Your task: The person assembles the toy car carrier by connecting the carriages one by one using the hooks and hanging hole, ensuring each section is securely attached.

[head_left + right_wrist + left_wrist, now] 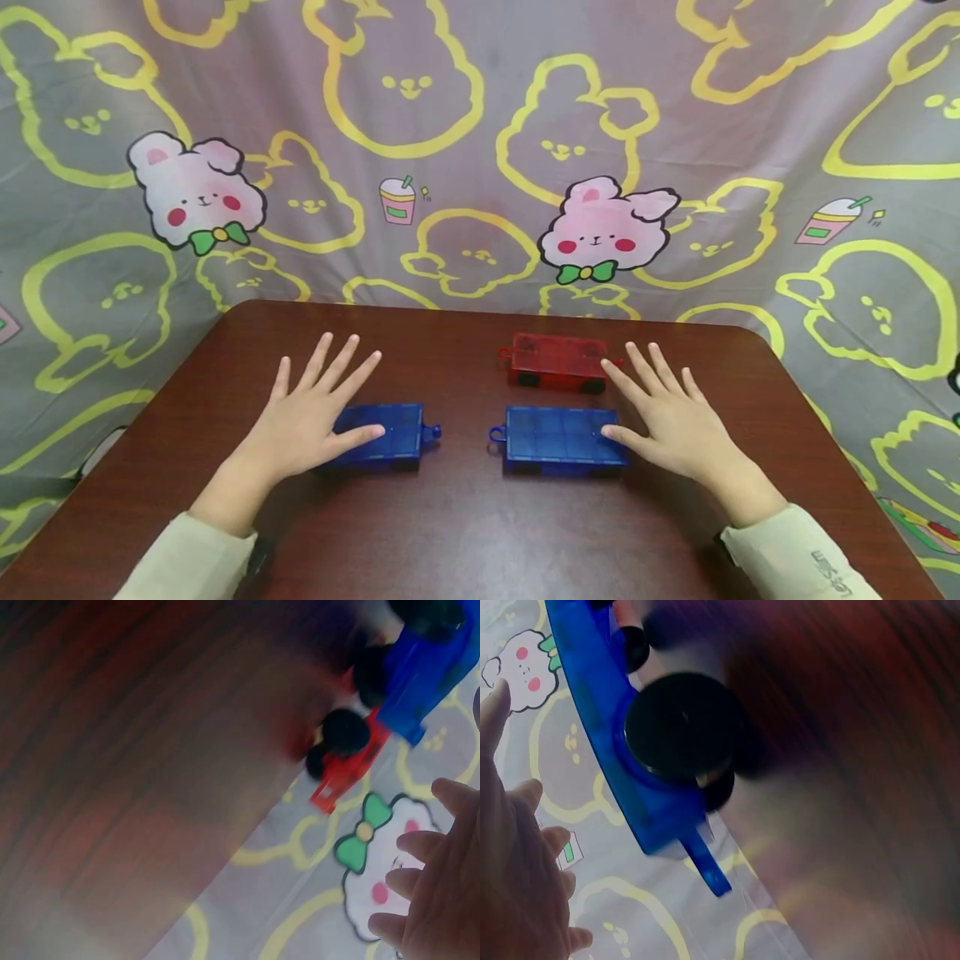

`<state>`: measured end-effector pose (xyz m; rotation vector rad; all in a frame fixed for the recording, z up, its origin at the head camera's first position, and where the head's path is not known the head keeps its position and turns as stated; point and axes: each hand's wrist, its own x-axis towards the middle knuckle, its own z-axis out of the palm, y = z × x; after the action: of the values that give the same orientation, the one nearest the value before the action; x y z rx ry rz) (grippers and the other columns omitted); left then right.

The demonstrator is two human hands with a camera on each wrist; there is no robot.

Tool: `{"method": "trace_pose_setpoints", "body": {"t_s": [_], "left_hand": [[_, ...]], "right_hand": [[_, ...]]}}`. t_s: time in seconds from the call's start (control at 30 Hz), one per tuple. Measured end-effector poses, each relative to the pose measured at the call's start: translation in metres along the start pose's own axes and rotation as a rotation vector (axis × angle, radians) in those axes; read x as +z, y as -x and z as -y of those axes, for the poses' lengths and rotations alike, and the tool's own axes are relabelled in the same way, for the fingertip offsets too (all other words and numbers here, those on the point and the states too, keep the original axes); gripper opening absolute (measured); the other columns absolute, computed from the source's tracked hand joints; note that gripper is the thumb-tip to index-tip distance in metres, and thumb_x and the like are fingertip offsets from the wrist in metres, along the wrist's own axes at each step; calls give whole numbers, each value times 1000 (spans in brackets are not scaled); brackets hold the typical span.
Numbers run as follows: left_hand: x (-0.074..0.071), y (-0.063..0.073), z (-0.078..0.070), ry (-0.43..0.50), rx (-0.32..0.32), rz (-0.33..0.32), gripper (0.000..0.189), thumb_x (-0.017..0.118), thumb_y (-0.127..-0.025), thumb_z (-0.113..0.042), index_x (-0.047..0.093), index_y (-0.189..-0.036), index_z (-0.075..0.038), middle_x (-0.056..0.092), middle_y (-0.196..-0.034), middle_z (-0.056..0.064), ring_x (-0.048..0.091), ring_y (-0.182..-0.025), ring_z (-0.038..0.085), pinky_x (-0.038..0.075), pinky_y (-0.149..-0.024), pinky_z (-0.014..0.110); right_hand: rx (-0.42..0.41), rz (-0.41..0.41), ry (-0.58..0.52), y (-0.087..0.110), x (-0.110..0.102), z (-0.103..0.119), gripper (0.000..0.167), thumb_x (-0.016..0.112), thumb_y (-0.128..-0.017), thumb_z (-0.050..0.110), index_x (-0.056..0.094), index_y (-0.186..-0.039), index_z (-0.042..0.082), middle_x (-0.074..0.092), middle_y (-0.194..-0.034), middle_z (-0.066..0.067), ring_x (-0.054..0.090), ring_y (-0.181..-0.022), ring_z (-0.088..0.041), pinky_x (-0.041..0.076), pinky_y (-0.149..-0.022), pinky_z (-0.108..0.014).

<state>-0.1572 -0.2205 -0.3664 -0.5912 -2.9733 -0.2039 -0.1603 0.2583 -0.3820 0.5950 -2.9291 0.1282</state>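
Two translucent blue toy train cars stand on the brown table, the left blue car (401, 433) with a hook facing inward and the right blue car (558, 437) with a ring facing it, a gap between them. Behind the right one stands a red toy train car (558, 358). My left hand (307, 425) spreads its fingers over the left car's outer end, its thumb overlapping the top in the head view. Mirroring it, my right hand (675, 425) has fingers spread at the right blue car's outer end. Black wheels (682, 727) show in the left wrist view.
The dark wooden table (480, 533) has rounded far corners. Behind it hangs a grey curtain (465, 183) with yellow bear outlines and pink rabbit faces, close along the table's back and sides.
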Motion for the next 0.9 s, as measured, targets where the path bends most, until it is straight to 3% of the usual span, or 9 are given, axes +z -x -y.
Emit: {"method": "trace_pose_setpoints", "body": {"t_s": [0.17, 0.43, 0.7, 0.9], "left_hand": [[4, -1, -8, 16, 59, 39, 94, 57, -85, -72, 11, -160, -38, 2, -170, -2, -9, -156, 29, 4, -114, 75], [9, -5, -17, 52, 156, 74, 91, 61, -85, -69, 24, -159, -32, 23, -166, -1, 12, -156, 30, 22, -113, 72], [12, -8, -22, 97, 183, 115, 82, 67, -85, -61, 41, -153, -24, 43, -157, 7, 34, -147, 36, 38, -105, 68], [15, -10, -23, 93, 207, 133, 79, 72, -84, -57, 46, -149, -20, 51, -149, 10, 46, -139, 36, 46, -101, 61]], "right_hand": [[-47, 37, -43, -6, 3, 19, 84, 55, -90, 68, 26, -158, 30, 11, -168, -9, 5, -155, -39, 19, -113, -73], [-152, 73, -106, -13, 5, 43, 84, 64, -86, 62, 33, -156, 27, 21, -166, -12, 15, -153, -42, 28, -112, -70], [-233, 84, -121, -17, 10, 57, 81, 70, -85, 57, 40, -153, 25, 37, -159, -14, 26, -149, -43, 36, -109, -67], [-236, 132, -130, -20, 9, 62, 82, 73, -83, 53, 40, -153, 26, 43, -156, -10, 40, -143, -38, 48, -102, -58]]}}
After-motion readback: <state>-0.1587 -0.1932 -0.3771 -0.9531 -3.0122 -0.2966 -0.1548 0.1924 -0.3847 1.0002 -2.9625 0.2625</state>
